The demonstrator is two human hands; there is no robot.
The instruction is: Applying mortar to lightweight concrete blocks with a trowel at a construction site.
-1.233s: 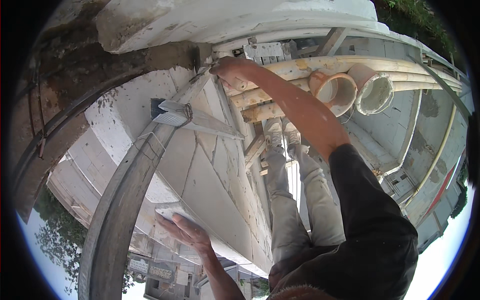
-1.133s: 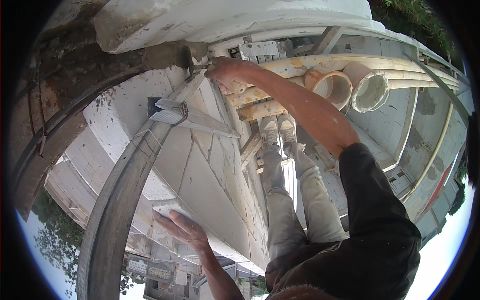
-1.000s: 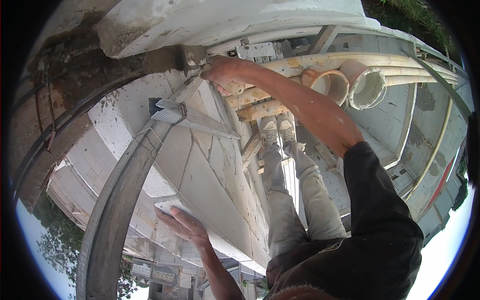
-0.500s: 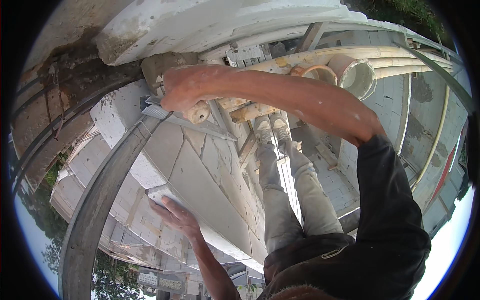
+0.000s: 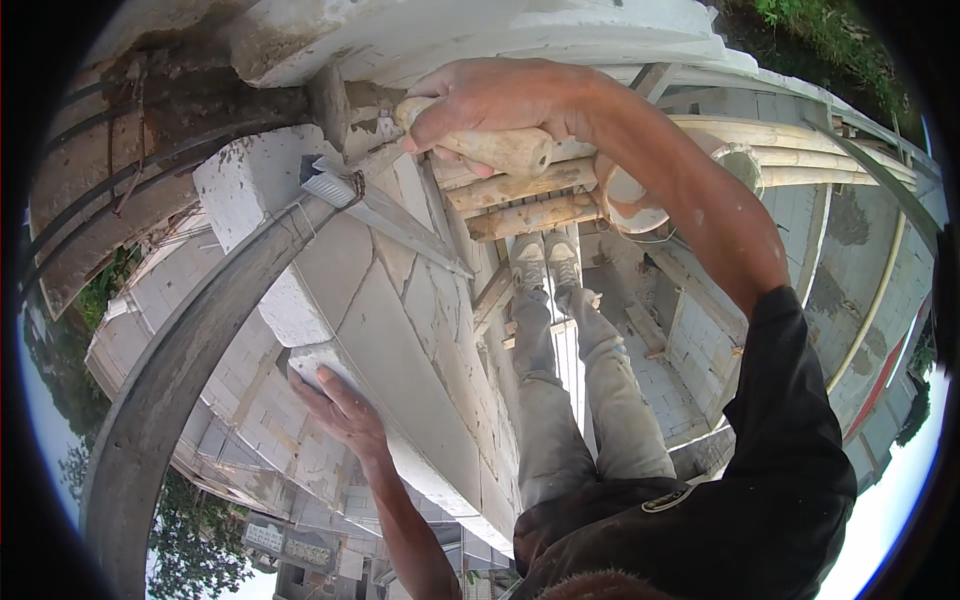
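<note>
My right hand [image 5: 495, 105] is closed around the thick, tapered wooden handle of a trowel [image 5: 505, 150], up by the rough wall corner at the top. The trowel's blade is mostly out of sight. My left hand [image 5: 343, 408] lies with fingers stretched over the outer edge of the white block wall [image 5: 312, 358], holding nothing. A metal channel strip [image 5: 385, 218] is fixed across the wall top between the two hands, beside a long grey post [image 5: 195, 370].
A bucket with an orange-brown rim [image 5: 630, 197] stands on bamboo poles [image 5: 530, 212], a whitish bucket [image 5: 738, 165] behind it. My shoes [image 5: 545, 260] stand on narrow rails above a deep drop. A concrete ledge [image 5: 480, 40] overhangs the top.
My right hand has moved up and to the right with the trowel, away from the channel strip's end. The view has shifted slightly. My left hand stays on the wall edge.
</note>
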